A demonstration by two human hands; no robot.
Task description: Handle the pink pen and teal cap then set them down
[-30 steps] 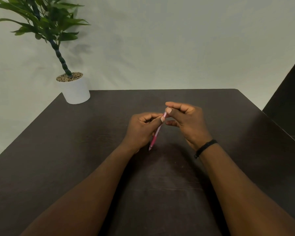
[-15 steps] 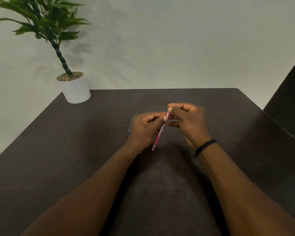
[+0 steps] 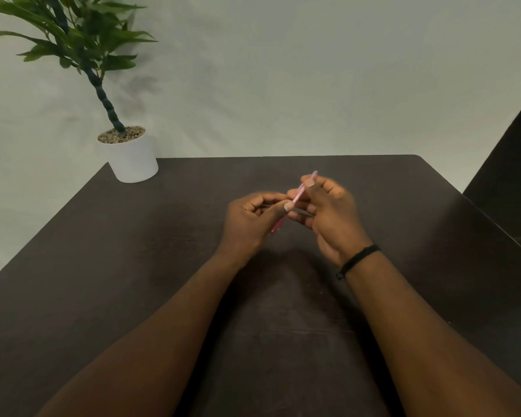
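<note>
The pink pen is held slanted above the middle of the dark table, between both hands. My right hand pinches its upper part, and the pale upper end pokes out above the fingers. My left hand is curled beside it, thumb and forefinger against the pen's middle; the lower tip shows below the thumb. The teal cap is not visible; it may be hidden by my hands. A black band sits on my right wrist.
A white pot with a green plant stands at the table's far left corner. The wall lies behind the far edge. A dark surface rises past the table's right edge.
The pen has shifted up and to the right, so its top end now sticks out above my right fingers. My right hand rose slightly. A teal sliver beside my left hand no longer shows.
</note>
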